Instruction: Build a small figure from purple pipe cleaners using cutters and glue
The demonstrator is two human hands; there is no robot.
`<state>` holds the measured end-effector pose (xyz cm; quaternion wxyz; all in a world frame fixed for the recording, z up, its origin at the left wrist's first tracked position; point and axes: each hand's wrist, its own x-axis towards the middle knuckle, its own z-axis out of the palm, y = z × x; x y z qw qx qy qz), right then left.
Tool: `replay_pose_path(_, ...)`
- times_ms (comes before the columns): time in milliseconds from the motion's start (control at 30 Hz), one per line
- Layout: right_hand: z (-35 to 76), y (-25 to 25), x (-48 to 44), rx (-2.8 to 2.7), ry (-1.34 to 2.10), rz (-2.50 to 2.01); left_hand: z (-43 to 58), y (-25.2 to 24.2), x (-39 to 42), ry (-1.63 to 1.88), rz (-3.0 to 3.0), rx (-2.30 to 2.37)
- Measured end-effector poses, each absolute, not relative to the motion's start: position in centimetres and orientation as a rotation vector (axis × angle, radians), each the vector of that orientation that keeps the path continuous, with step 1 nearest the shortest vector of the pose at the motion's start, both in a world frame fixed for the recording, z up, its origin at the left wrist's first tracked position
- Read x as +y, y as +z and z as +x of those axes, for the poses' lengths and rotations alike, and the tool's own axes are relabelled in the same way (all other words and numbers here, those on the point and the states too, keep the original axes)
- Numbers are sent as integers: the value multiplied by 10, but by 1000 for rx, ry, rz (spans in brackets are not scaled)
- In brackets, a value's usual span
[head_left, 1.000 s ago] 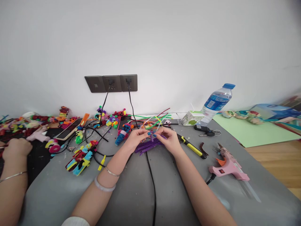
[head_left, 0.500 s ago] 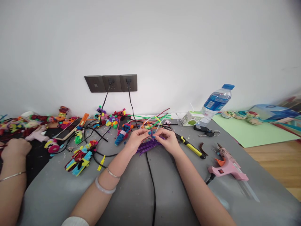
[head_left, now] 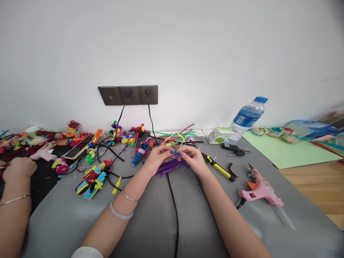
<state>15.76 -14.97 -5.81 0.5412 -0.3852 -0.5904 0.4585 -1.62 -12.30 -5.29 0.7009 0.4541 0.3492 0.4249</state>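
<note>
My left hand [head_left: 159,157] and my right hand [head_left: 191,157] meet in the middle of the grey table, fingertips pinched close together. Between them is a small purple pipe cleaner [head_left: 176,155], gripped from both sides; its exact shape is mostly covered by my fingers. Just beneath lies a bundle of purple pipe cleaners [head_left: 170,167]. Behind my hands are loose green pipe cleaners [head_left: 188,135] and others in mixed colours. Yellow-and-black handled pliers [head_left: 219,168] lie right of my right hand. A blue fuzzy doll [head_left: 140,154] lies left of my left hand.
At right are a pink glue gun [head_left: 262,188], keys [head_left: 239,152], a drink carton [head_left: 219,135] and a water bottle [head_left: 247,118]. Fuzzy figures [head_left: 94,179], a phone [head_left: 78,147] and black cables [head_left: 174,208] spread leftward. Another person's hand [head_left: 20,168] rests at far left.
My fingertips have shifted slightly, with the right thumb and fingers a little further from the left ones. More of the purple piece shows between them. The view has moved a touch.
</note>
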Motion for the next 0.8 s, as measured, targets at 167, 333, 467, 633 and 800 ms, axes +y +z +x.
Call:
replay_pose_path(167, 157, -62, -148, -1340, 1220, -847, -17, -55, -120, 1017, 1003, 835)
replay_pose_path(333, 156, -65, -147, -1296, 1246, -831, -15, -56, -120, 1057, 974, 870)
replay_pose_path(467, 160, -68, -144, -1239, 1174, -901, -16, -56, -121, 1008, 1045, 868)
replay_pose_path(633, 163, -72, -141, -1197, 1132, -936, -17, -56, -121, 1009, 1379, 919)
replay_pose_path(800, 161, -70, -141, -1200, 1119, -951, -18, -54, -124, 1042, 1675, 965)
